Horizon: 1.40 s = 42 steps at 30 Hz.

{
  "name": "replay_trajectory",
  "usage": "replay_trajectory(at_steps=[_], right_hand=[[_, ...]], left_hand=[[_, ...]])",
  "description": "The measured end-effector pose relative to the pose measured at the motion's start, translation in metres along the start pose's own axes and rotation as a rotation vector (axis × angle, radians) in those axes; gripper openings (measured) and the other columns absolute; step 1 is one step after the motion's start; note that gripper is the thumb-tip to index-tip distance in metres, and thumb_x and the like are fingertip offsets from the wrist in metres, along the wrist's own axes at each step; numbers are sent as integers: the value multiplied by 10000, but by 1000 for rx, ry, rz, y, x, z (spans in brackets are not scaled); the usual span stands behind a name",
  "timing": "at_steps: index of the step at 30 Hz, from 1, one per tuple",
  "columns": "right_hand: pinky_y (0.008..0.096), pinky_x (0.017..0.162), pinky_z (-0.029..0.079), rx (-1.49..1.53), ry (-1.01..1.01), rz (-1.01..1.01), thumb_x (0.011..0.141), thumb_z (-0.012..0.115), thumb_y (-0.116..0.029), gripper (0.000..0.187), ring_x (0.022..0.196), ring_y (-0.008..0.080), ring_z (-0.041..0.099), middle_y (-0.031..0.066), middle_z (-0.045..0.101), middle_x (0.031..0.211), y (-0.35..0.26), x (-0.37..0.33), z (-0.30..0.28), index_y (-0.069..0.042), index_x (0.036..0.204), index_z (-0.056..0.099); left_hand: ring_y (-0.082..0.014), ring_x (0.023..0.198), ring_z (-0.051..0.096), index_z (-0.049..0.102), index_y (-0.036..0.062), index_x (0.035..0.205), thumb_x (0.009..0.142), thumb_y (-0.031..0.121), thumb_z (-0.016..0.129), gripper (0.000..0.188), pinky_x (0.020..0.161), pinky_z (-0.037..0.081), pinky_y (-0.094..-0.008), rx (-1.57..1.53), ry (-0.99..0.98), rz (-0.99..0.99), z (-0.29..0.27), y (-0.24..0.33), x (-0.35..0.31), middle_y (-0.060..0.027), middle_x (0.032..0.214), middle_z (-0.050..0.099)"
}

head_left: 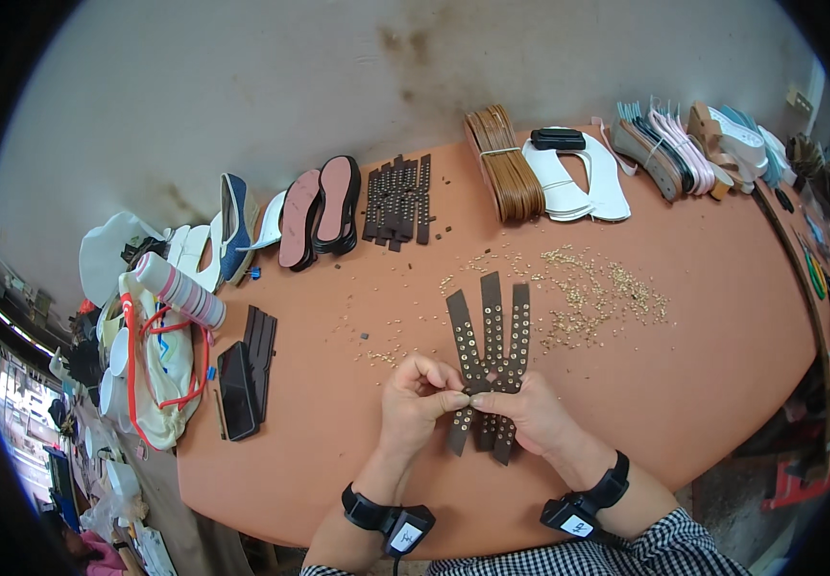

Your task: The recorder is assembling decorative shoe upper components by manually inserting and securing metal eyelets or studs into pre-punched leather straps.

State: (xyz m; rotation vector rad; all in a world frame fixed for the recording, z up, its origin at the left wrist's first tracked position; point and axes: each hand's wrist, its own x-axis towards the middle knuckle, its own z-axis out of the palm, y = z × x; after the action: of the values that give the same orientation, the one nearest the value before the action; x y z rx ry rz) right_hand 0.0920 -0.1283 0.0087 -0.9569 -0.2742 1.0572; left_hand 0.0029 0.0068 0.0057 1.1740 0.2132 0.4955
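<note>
A dark brown studded strap piece [493, 322], like a sandal upper, is held up near the front of the table. Its several strips carry rows of small gold studs, fan out at the far end and meet around the middle. My left hand [418, 403] pinches the left side of that middle between thumb and fingers. From the right, my right hand [538, 415] grips the same middle, its thumb tip almost meeting the left thumb. Some of its fingers are hidden behind the strips. Loose small gold studs [597, 293] lie scattered just beyond the piece.
At the back lie a stack of similar studded straps [397, 200], pink-topped soles [300, 221], a tied brown bundle [503, 163] and white cutouts [609, 182]. Tied shoe parts [679, 149] stand back right. Left are a dark phone [237, 392] and a red-edged bag [160, 374].
</note>
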Motion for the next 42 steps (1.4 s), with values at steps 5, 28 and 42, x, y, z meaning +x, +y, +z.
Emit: replay_trajectory(at_steps=[5, 28, 42], right_hand=[[213, 647, 452, -118, 10, -65, 803, 589, 8, 142, 735, 66, 551, 1, 614, 841, 1, 0, 0, -2, 935, 641], [208, 655, 454, -84, 5, -97, 837, 582, -28, 178, 752, 54, 548, -1, 622, 881, 1, 0, 1, -21, 1007, 634], [232, 632, 472, -446, 70, -277, 830, 576, -12, 153, 735, 67, 567, 24, 652, 838, -5, -6, 8, -7, 960, 656]], left_hand=[[-131, 737, 555, 438, 62, 735, 697, -143, 628, 282, 668, 480, -249, 90, -29, 40, 0, 0, 0, -78, 781, 570], [-119, 798, 547, 466, 56, 899, 724, -132, 625, 302, 729, 479, -250, -6, 12, -33, 2, -2, -2, -62, 849, 552], [-117, 799, 559, 460, 51, 923, 721, -127, 632, 319, 733, 490, -249, 24, 30, -32, 3, -1, -4, -55, 883, 550]])
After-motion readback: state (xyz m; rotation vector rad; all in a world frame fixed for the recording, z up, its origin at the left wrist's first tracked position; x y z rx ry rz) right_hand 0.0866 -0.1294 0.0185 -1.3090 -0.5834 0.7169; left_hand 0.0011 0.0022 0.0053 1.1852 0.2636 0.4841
